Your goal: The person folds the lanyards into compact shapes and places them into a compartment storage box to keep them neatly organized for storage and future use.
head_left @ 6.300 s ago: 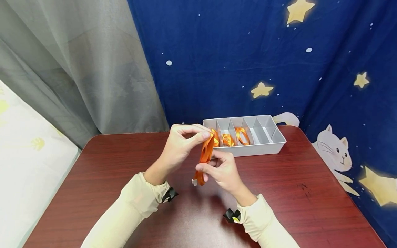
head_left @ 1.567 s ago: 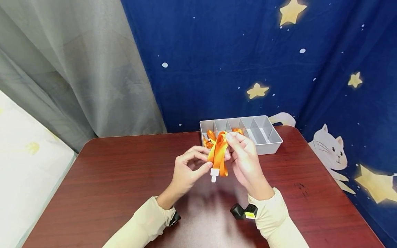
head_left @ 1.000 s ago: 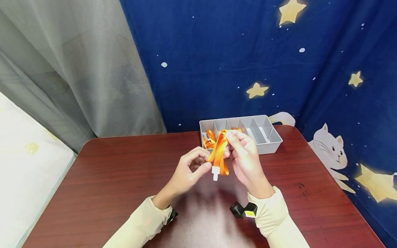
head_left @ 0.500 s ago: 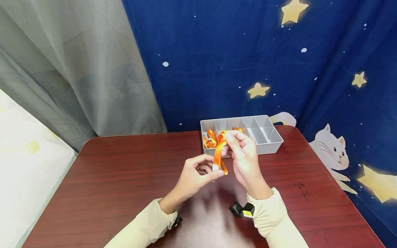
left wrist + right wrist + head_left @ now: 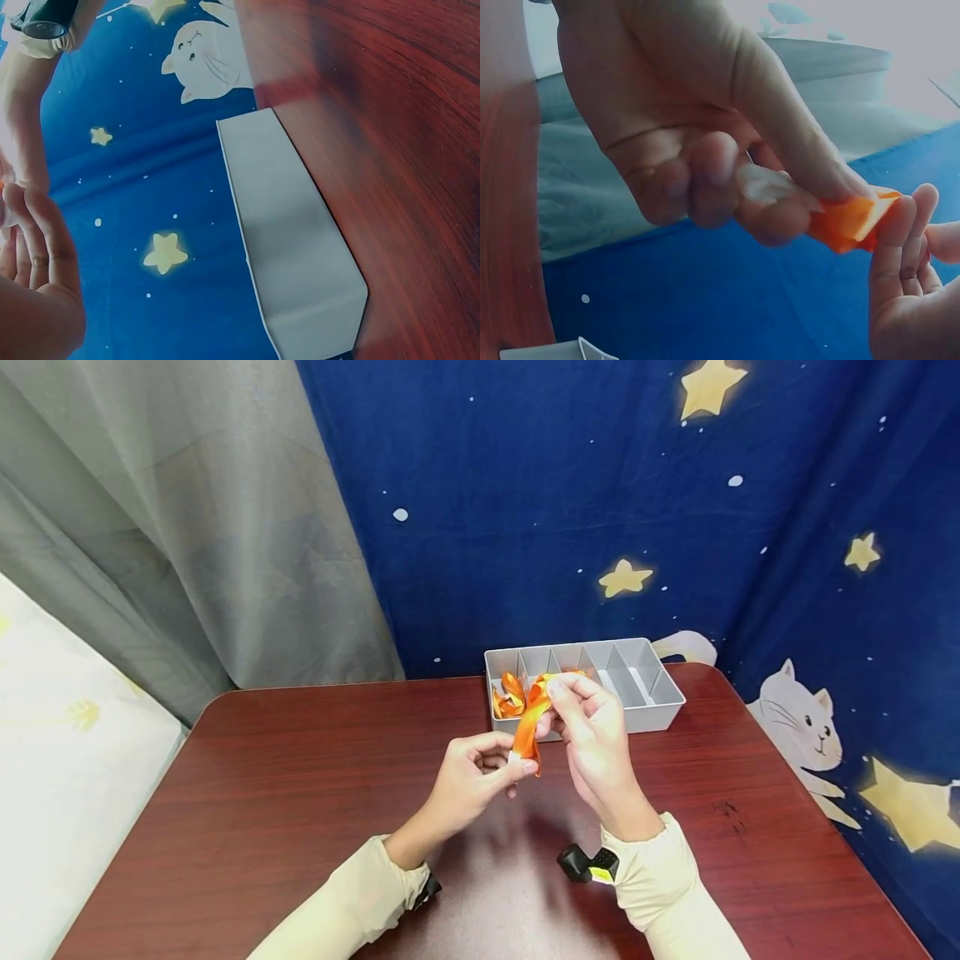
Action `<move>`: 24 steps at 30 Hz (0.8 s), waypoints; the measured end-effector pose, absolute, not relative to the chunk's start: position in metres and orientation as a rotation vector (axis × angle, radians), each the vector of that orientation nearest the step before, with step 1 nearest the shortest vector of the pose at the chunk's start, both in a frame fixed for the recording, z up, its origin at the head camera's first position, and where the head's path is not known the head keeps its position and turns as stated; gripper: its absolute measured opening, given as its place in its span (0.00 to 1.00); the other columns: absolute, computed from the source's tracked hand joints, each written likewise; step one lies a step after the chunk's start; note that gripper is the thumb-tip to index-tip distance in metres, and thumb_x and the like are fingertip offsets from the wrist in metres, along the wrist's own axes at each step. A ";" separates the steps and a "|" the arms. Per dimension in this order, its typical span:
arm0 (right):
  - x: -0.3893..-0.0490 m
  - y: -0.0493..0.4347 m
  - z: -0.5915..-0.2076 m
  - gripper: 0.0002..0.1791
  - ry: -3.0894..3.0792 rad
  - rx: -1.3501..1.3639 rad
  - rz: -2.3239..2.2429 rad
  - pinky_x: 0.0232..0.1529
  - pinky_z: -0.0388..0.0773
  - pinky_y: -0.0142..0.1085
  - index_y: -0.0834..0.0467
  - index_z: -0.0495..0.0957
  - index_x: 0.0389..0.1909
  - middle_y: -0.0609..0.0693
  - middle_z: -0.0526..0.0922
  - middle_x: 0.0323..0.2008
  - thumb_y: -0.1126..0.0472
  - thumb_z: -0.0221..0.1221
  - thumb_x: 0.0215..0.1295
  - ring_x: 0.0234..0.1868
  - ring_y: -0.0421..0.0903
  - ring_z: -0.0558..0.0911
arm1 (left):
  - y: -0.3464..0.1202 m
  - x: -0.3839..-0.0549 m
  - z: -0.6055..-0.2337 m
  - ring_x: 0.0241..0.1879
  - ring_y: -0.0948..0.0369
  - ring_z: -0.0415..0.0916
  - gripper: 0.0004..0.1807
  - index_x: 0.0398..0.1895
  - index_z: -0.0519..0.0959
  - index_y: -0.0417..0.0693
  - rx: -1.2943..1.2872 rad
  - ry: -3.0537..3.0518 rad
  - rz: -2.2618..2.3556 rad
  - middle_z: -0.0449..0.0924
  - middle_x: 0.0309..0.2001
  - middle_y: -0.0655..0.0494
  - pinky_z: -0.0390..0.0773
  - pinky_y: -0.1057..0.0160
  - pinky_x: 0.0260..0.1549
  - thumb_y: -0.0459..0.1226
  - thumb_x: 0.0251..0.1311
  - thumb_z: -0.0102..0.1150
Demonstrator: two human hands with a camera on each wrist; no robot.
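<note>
A folded orange lanyard (image 5: 528, 731) is held in the air between the two hands in the head view, in front of the tray. The right hand (image 5: 600, 743) pinches its upper end between thumb and fingers. At the lower end, the left hand (image 5: 472, 777) pinches it by the white clip (image 5: 514, 757), mostly covered by the fingers. The right wrist view shows the orange band (image 5: 847, 221) under the right thumb, and a translucent whitish piece (image 5: 765, 184) between the curled fingers. In the left wrist view the left hand (image 5: 41, 277) is at the edge, its grip largely out of frame.
A grey divided tray (image 5: 652, 720) stands at the back of the dark red table (image 5: 322, 760). More orange lanyards (image 5: 510, 697) lie in its left compartments, partly hidden by the right hand. Behind hang a blue starry curtain (image 5: 510, 527) and a grey one (image 5: 262, 568).
Earlier the left hand held the lanyard's top and the right its lower part; now these are swapped. Over the last second, the left fingers moved down onto the white clip.
</note>
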State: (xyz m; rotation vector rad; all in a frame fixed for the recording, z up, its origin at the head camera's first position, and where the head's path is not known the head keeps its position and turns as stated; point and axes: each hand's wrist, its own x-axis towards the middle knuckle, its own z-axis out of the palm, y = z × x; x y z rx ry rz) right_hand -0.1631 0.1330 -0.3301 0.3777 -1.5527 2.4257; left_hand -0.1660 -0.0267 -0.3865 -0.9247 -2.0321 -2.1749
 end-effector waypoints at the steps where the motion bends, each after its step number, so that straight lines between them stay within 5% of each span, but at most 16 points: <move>1: -0.163 0.134 -0.330 0.08 -1.563 0.376 2.417 0.28 0.79 0.29 0.60 0.78 0.38 0.49 0.79 0.26 0.71 0.52 0.73 0.19 0.41 0.75 | -0.027 -0.166 -0.386 0.15 0.61 0.75 0.06 0.37 0.83 0.34 -0.919 -2.037 -2.162 0.85 0.28 0.41 0.79 0.62 0.17 0.25 0.55 0.68; 12: -0.162 0.147 -0.331 0.08 -1.725 0.423 2.273 0.44 0.80 0.33 0.60 0.79 0.42 0.50 0.82 0.38 0.70 0.51 0.73 0.36 0.43 0.81 | -0.035 -0.173 -0.386 0.18 0.61 0.72 0.08 0.37 0.84 0.31 -0.859 -2.011 -2.112 0.83 0.28 0.51 0.72 0.71 0.18 0.23 0.53 0.69; 24: -0.161 0.150 -0.331 0.09 -1.800 0.450 2.203 0.48 0.77 0.32 0.56 0.80 0.39 0.49 0.81 0.38 0.71 0.53 0.73 0.42 0.45 0.79 | -0.036 -0.172 -0.387 0.28 0.63 0.83 0.05 0.37 0.80 0.33 -0.946 -2.071 -2.193 0.86 0.32 0.40 0.77 0.69 0.24 0.25 0.59 0.65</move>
